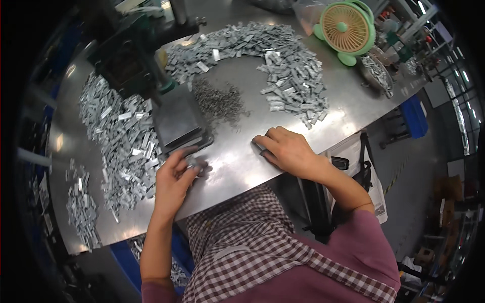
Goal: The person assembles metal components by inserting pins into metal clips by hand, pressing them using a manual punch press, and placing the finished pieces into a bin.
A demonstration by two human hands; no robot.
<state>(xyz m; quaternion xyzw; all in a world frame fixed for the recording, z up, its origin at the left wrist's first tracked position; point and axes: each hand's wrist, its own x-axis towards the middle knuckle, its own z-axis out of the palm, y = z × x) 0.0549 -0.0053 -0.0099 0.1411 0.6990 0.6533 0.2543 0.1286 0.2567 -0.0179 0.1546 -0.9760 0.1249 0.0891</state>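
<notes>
Left hand pinches a small metal clip at the dark press plate's 6 o'clock edge, a clip heap at its 9 o'clock. Right hand lies flat on the steel worktop, fingertips covering another clip; a second heap sits at 12 o'clock.

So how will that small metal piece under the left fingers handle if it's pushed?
The small metal piece looks flat and stiff, so it probably slides rather than rolls. The steel table is shiny, so it may skid easily. It seems light under the left hand.
</notes>
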